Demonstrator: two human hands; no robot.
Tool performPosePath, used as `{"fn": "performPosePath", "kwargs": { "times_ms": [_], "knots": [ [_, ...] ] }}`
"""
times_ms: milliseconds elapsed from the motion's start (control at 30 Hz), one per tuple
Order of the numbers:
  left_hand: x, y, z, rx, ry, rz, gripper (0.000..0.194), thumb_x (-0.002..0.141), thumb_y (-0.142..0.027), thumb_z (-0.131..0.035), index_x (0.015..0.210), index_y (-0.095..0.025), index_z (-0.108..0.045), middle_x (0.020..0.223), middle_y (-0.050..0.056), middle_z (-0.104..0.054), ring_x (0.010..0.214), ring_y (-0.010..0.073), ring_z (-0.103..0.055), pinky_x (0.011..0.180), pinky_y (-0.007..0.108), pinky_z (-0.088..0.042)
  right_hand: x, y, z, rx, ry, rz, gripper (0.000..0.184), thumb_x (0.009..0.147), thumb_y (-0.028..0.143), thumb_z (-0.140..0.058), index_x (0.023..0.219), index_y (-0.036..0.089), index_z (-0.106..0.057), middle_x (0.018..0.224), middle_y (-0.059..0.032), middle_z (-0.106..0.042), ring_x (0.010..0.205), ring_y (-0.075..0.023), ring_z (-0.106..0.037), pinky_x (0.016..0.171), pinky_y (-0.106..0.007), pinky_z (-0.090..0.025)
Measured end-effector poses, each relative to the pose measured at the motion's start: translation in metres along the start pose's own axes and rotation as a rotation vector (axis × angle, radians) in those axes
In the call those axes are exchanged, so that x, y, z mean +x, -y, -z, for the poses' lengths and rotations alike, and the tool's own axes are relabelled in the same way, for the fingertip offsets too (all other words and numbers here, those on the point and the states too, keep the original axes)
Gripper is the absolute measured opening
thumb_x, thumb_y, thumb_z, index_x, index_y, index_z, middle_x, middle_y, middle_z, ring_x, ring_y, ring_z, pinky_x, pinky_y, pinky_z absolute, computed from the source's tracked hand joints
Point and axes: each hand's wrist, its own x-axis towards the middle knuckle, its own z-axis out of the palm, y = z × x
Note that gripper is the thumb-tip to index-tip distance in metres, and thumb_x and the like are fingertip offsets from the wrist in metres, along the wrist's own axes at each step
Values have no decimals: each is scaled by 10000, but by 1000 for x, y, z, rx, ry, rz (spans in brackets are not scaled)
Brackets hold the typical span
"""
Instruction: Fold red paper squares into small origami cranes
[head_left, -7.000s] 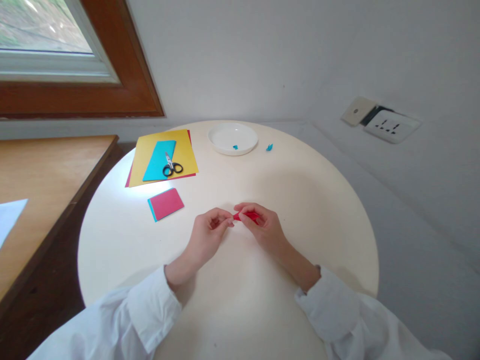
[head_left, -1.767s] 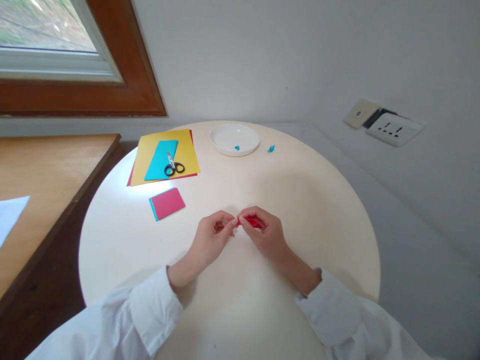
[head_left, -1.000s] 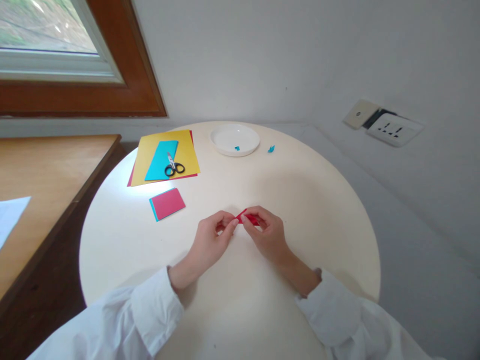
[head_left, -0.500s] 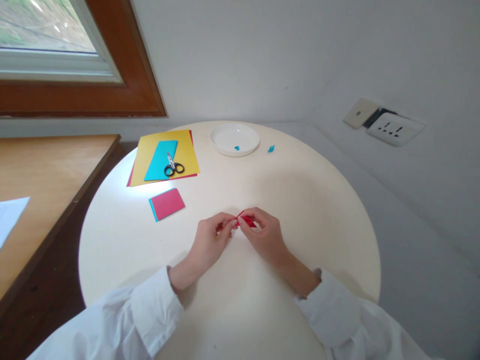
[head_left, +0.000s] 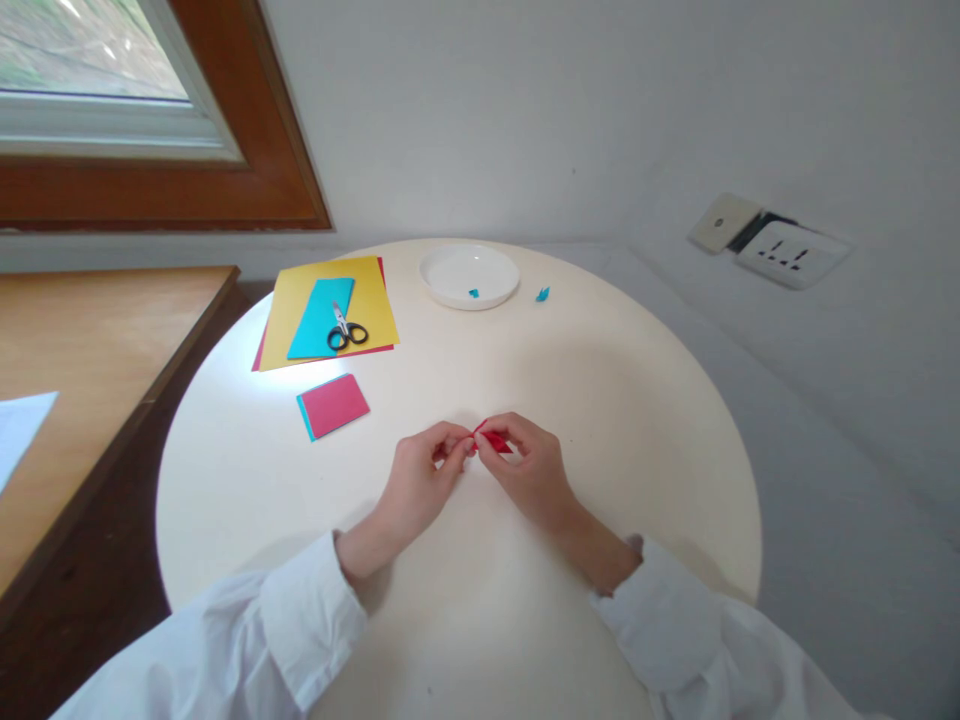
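Both hands meet near the middle of the round table, pinching a small folded piece of red paper [head_left: 496, 441]. My left hand [head_left: 426, 470] grips its left end between thumb and fingertips. The right part of the paper sits between the thumb and index finger of my right hand [head_left: 529, 465], with pointed red flaps showing there. Fingers cover much of the paper, so its full shape is hidden. Left of my hands lies a small stack of red and blue paper pieces [head_left: 336, 406].
Yellow paper [head_left: 375, 290] over red sheets carries a folded blue strip [head_left: 311, 325] and black-handled scissors [head_left: 347, 333] at the back left. A white plate [head_left: 457, 272] holds a tiny blue paper piece [head_left: 473, 293]. Right of it lies a folded blue paper shape [head_left: 542, 295].
Hands and red paper stay almost in place, with the same pinch. The whole view has shifted very slightly.
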Motion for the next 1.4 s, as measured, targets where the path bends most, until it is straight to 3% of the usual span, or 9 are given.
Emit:
{"fn": "performPosePath", "kwargs": {
  "times_ms": [500,800,967,1133,1233,1400],
  "knots": [
    [1,-4,0,-26,-30,-9,138,768,-252,-533,741,-153,-626,686,38,-663,600,128,-573,558,227,-455,-1,-1,-1,39,-3,-48,49,717,162,-549,694,193,-578,662,-8,-646,595,-125,-592,587,-249,-504],
    [2,-2,0,-33,25,19,164,784,-275,-524,765,-147,-626,698,49,-658,613,139,-574,565,240,-451,0,-3,-1,50,15,-54,46,727,169,-553,693,191,-575,658,-7,-638,596,-122,-588,598,-251,-511],
    [3,-5,2,-9,-50,0,140,791,-263,-499,744,-159,-579,695,34,-647,617,139,-582,575,239,-456,-2,-4,-2,60,22,-10,55,742,176,-568,791,197,-581,792,-31,-648,721,-143,-612,651,-274,-528],
    [3,-9,3,-9,-126,9,139,794,-271,-493,713,-172,-547,659,18,-624,566,128,-557,521,224,-439,0,-2,0,-44,-26,130,102,738,185,-607,827,215,-566,877,-54,-608,834,-175,-578,666,-298,-512],
    [2,-10,3,-16,-133,14,146,793,-287,-495,715,-173,-544,660,14,-623,567,126,-558,520,221,-439,0,0,1,-114,-47,167,81,739,161,-597,791,208,-556,765,-35,-586,742,-165,-553,639,-294,-483],
    [2,-10,3,12,-111,13,150,774,-280,-507,675,-171,-536,616,3,-607,545,120,-537,507,215,-416,0,-2,1,-97,1,101,81,760,136,-541,793,204,-568,704,-9,-609,628,-134,-533,583,-263,-447]
  ]
}}
